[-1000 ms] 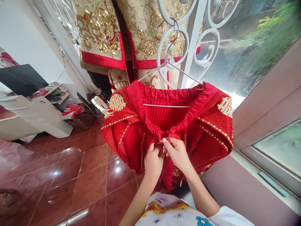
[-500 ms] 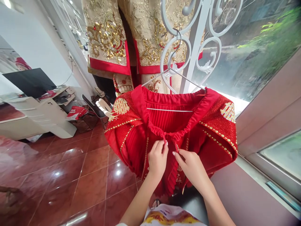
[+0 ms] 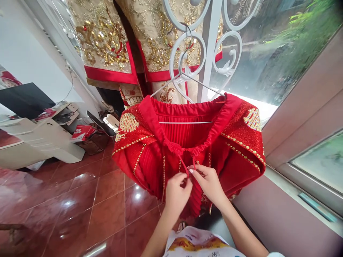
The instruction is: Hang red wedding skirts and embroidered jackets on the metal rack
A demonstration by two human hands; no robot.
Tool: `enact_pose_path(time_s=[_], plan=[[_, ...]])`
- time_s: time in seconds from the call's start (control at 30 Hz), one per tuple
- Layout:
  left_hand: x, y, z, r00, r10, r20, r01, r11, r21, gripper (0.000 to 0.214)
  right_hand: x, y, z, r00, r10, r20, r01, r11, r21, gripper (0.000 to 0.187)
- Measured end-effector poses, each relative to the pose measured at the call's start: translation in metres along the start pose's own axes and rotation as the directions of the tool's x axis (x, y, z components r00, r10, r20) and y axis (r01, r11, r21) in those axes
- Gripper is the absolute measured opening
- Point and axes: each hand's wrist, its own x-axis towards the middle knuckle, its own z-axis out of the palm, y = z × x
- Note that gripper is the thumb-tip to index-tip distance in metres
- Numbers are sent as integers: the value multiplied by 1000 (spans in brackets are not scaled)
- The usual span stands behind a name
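Note:
A red pleated skirt (image 3: 235, 128) with gold beading and a gathered waistband hangs from a thin wire hanger (image 3: 199, 82). Two ends of a red drawstring (image 3: 183, 163) come out at the front of the waistband. My left hand (image 3: 177, 191) pinches one end, holding it taut below the waist. Beside it, my right hand (image 3: 207, 180) grips the other end between thumb and fingers. The fingertips of both hands are close together, just under the waistband, in front of the pleats.
Behind the skirt stands a white scrolled metal frame (image 3: 211, 46) with the hanger hooked on it. Cream garments with gold sequins (image 3: 104, 46) hang behind. A glass window (image 3: 257, 67) is on the right; a desk with a black monitor (image 3: 25, 100) stands left on red floor tiles (image 3: 107, 200).
Both hands have drawn the drawstring ends down and toward each other, so more of the string shows. The view has shifted slightly, moving the scene to the left.

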Motion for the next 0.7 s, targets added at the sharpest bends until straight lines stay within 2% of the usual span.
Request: enact_pose_path(time_s=[0.07, 0.13, 0.3, 0.43, 0.57, 0.7], plan=[[11, 5, -14, 1000, -10, -24, 10, 1000, -18, 19, 1, 0, -1, 1000, 0, -15, 1, 1000, 23, 26], [15, 10, -18, 1000, 13, -13, -12, 998, 65, 22, 2, 1, -1, 999, 2, -52, -1, 1000, 27, 28], [-3, 24, 3, 994, -28, 106, -21, 899, 437, 28, 2, 4, 0, 993, -31, -111, 23, 997, -73, 31], [-11, 30, 6, 990, -7, 140, -71, 838, 542, 27, 2, 2, 0, 989, -88, -120, 69, 986, -153, 27], [-10, 34, 5, 970, -38, 238, -111, 807, 580, 26, 4, -3, 1, 991, -50, -125, 45, 998, -38, 28], [-11, 32, 4, 945, -59, 323, -110, 871, 479, 24, 4, -7, 2, 997, 66, -45, -56, 979, 195, 24]])
